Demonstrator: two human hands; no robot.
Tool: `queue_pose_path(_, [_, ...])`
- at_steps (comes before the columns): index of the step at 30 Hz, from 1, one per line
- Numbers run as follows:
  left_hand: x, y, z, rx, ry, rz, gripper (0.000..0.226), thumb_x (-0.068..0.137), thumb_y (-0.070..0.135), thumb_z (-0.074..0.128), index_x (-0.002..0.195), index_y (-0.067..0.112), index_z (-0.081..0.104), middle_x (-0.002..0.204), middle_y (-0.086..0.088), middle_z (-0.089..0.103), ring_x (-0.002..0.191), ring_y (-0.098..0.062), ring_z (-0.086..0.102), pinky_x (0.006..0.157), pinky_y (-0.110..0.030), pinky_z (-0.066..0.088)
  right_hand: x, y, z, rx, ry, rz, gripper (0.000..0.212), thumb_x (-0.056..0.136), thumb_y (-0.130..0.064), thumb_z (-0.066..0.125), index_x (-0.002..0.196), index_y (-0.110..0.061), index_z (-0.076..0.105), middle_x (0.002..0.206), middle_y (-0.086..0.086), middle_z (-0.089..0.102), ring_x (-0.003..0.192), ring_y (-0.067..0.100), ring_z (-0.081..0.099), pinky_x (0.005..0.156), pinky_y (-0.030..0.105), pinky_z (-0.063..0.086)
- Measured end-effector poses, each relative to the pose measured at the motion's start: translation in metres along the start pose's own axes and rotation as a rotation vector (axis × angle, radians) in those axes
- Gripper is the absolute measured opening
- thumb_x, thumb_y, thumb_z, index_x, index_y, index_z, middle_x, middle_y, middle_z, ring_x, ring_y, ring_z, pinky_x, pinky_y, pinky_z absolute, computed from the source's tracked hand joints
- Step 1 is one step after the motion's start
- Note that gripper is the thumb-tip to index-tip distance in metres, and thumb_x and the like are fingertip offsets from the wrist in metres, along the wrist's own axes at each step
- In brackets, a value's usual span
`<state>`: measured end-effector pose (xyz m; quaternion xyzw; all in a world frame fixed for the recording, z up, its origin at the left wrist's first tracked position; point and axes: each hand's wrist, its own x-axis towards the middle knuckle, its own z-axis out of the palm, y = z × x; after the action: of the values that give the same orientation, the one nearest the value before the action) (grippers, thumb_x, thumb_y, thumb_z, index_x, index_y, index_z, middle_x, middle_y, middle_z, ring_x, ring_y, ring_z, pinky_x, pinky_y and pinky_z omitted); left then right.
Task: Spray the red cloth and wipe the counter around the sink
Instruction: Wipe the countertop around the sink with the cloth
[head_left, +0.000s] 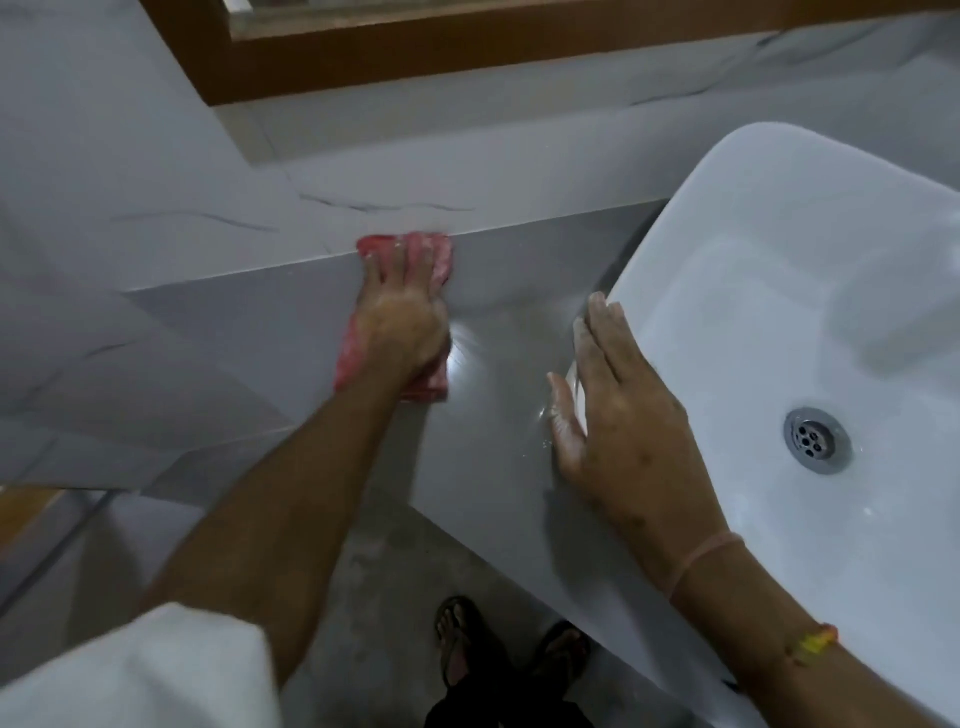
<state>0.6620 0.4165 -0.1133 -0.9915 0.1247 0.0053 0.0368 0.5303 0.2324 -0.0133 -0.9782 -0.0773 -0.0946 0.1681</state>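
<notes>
The red cloth (437, 260) lies flat on the grey counter (498, 467), reaching its far left edge against the wall. My left hand (400, 317) presses down on the cloth, fingers spread over it. To the right, my right hand (613, 415) rests flat with fingers together against the left rim of the white sink (685, 234), holding nothing. The counter between my hands looks wet and shiny. No spray bottle is in view.
The sink basin has a metal drain (816, 440). Grey marble-look wall tiles (156, 208) run along the counter's left and back. A brown wooden mirror frame (415, 52) hangs above. My sandalled feet (511, 649) stand on the floor below the counter's front edge.
</notes>
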Motion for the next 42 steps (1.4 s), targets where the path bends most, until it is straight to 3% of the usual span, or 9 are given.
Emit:
queue_pose_path(8, [-0.075, 0.025, 0.002, -0.241, -0.002, 0.301, 0.049, 0.1, 0.027, 0.03, 0.147, 0.015, 0.03, 0.156, -0.007, 0.031, 0.146, -0.023, 0.022, 0.122, -0.041, 0.014, -0.002, -0.002, -0.002, -0.016, -0.004, -0.01, 0.051, 0.079, -0.01, 0.069, 0.119, 0.018, 0.055, 0.13, 0.036, 0.052, 0.123, 0.044, 0.051, 0.101, 0.049, 0.045])
queue_pose_path(12, [-0.068, 0.002, 0.005, -0.252, 0.042, 0.123, 0.049, 0.098, 0.03, 0.033, 0.145, 0.016, 0.036, 0.151, -0.011, 0.04, 0.141, -0.028, 0.027, 0.118, -0.042, 0.021, 0.0, 0.0, 0.0, 0.0, -0.026, 0.026, 0.053, 0.081, -0.014, 0.067, 0.123, 0.016, 0.053, 0.133, 0.033, 0.052, 0.126, 0.041, 0.049, 0.102, 0.046, 0.043])
queue_pose_path(20, [0.054, 0.078, -0.002, -0.176, 0.01, 0.081, 0.054, 0.097, 0.025, 0.035, 0.148, 0.012, 0.027, 0.156, -0.014, 0.029, 0.143, -0.035, 0.023, 0.119, -0.048, 0.019, 0.001, 0.0, 0.001, 0.001, 0.024, 0.015, 0.05, 0.094, -0.026, 0.038, 0.126, 0.01, 0.054, 0.135, 0.026, 0.053, 0.127, 0.036, 0.051, 0.095, 0.046, 0.051])
queue_pose_path(25, [-0.009, 0.074, 0.008, -0.015, -0.162, 0.318, 0.06, 0.098, 0.04, 0.024, 0.152, 0.025, 0.002, 0.163, -0.001, 0.005, 0.149, -0.031, -0.004, 0.119, -0.047, 0.004, 0.001, -0.001, -0.003, -0.063, 0.109, 0.004, 0.047, 0.087, -0.022, 0.051, 0.12, 0.01, 0.059, 0.131, 0.026, 0.057, 0.123, 0.036, 0.055, 0.093, 0.044, 0.054])
queue_pose_path(29, [-0.08, 0.072, -0.012, -0.236, -0.214, 0.438, 0.059, 0.096, 0.034, 0.02, 0.152, 0.016, 0.011, 0.162, -0.007, 0.011, 0.149, -0.028, -0.004, 0.12, -0.05, 0.004, 0.002, -0.002, -0.01, -0.16, 0.166, 0.017, 0.042, 0.083, -0.023, 0.062, 0.114, 0.005, 0.065, 0.127, 0.021, 0.062, 0.117, 0.033, 0.061, 0.087, 0.043, 0.056])
queue_pose_path(34, [-0.066, 0.041, -0.039, -0.642, -0.11, -0.045, 0.05, 0.096, 0.026, 0.046, 0.139, 0.003, 0.04, 0.138, -0.024, 0.049, 0.13, -0.039, 0.042, 0.11, -0.046, 0.032, -0.014, -0.009, -0.025, -0.175, 0.433, -0.233, 0.025, 0.082, -0.016, 0.058, 0.1, -0.01, 0.075, 0.108, 0.008, 0.074, 0.095, 0.028, 0.071, 0.082, 0.038, 0.053])
queue_pose_path(36, [-0.054, 0.03, -0.042, -0.754, -0.228, -0.292, 0.041, 0.093, 0.028, 0.052, 0.122, -0.001, 0.053, 0.12, -0.025, 0.06, 0.115, -0.04, 0.054, 0.101, -0.045, 0.042, -0.038, -0.023, -0.02, -0.14, 0.466, -0.236, 0.026, 0.082, -0.011, 0.053, 0.102, -0.014, 0.07, 0.101, 0.006, 0.076, 0.088, 0.024, 0.07, 0.08, 0.037, 0.046])
queue_pose_path(39, [-0.041, 0.033, -0.047, -0.896, -0.512, -0.44, 0.054, 0.086, 0.042, 0.055, 0.113, -0.005, 0.054, 0.111, -0.023, 0.066, 0.102, -0.038, 0.062, 0.088, -0.041, 0.053, -0.087, -0.061, 0.01, -0.005, 0.39, -0.019, 0.026, 0.081, -0.014, 0.057, 0.106, -0.014, 0.063, 0.095, 0.004, 0.07, 0.085, 0.021, 0.057, 0.077, 0.036, 0.041])
queue_pose_path(42, [-0.031, 0.046, -0.051, -0.955, -0.574, -0.452, 0.049, 0.076, 0.04, 0.064, 0.108, 0.003, 0.06, 0.109, -0.013, 0.067, 0.1, -0.032, 0.065, 0.09, -0.04, 0.056, -0.118, -0.086, 0.047, 0.193, 0.152, 0.347, 0.034, 0.081, -0.02, 0.061, 0.114, -0.01, 0.063, 0.102, 0.006, 0.065, 0.091, 0.022, 0.06, 0.083, 0.032, 0.047])
